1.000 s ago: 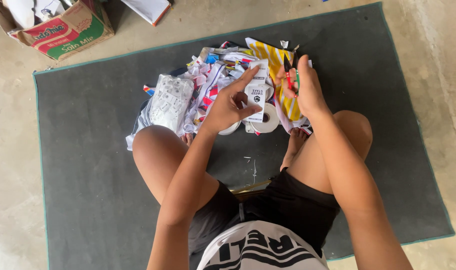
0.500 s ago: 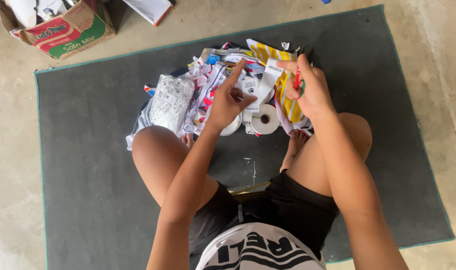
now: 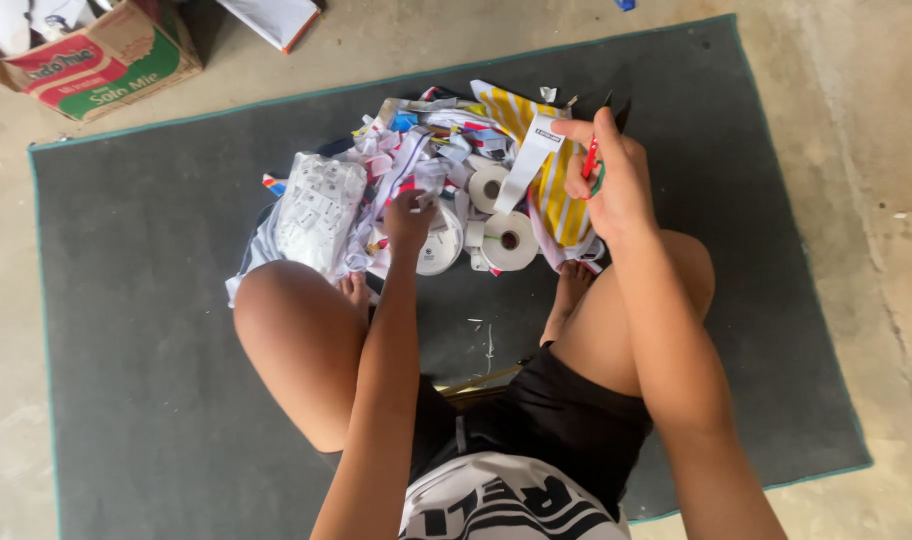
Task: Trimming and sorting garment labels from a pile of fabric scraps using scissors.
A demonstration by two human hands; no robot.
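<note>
I sit cross-legged on a dark grey mat point(image 3: 156, 300) with a heap of cut paper scraps and labels point(image 3: 416, 150) in front of my knees. My right hand point(image 3: 611, 180) is raised above the heap, gripping red-handled scissors point(image 3: 596, 150) and pinching the end of a white paper strip point(image 3: 528, 160) that runs down towards the white tape rolls point(image 3: 506, 240). My left hand point(image 3: 408, 218) reaches down into the pile, fingers closed on a small paper piece beside another roll point(image 3: 441, 250).
A clear bag of white printed labels point(image 3: 316, 215) lies left of the heap. A yellow-striped sheet point(image 3: 556, 190) lies under my right hand. A cardboard box point(image 3: 96, 60) stands at the top left on the concrete floor, and a flat booklet point(image 3: 276, 18) lies near it.
My left hand dropped from the strip down into the scrap pile. My right hand rose and drew the white strip up off the roll.
</note>
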